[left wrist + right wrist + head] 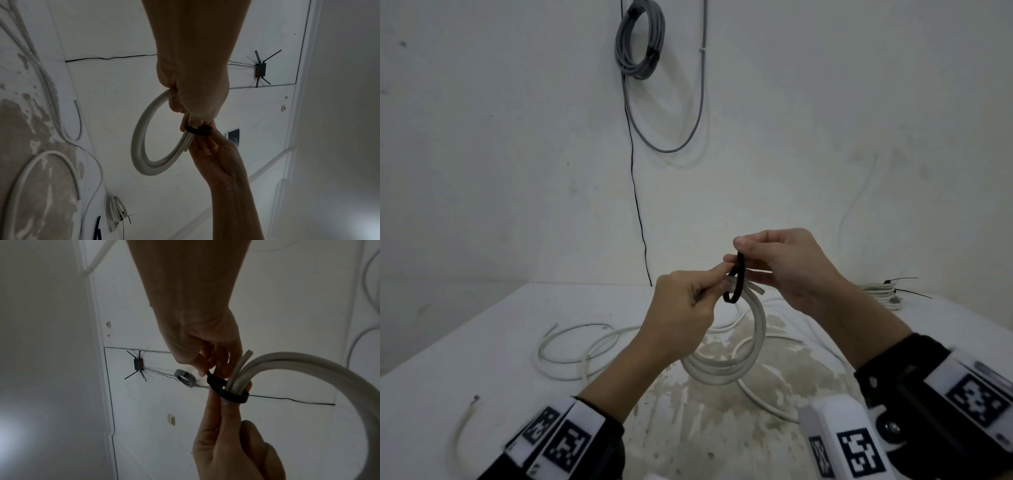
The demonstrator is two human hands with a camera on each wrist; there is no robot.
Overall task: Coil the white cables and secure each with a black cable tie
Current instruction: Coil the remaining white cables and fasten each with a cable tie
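Above the table I hold a small coil of white cable (751, 337), also seen in the left wrist view (141, 146) and the right wrist view (308, 363). A black cable tie (736, 286) is looped loosely around the coil's bunched strands at its top (198, 129) (226, 391). My left hand (722, 275) pinches the strands right at the tie, its fingers curled round them (185, 105). My right hand (738, 253) pinches the tie's upper end between thumb and fingers (206, 372). One cut cable end sticks out beside the tie.
Loose white cables (571, 346) sprawl over the white table (482, 342), which has a worn brown patch in the middle. A tied white coil (881, 291) lies at the back right. A grey coil (640, 41) hangs on the wall. A short cable piece (464, 421) lies front left.
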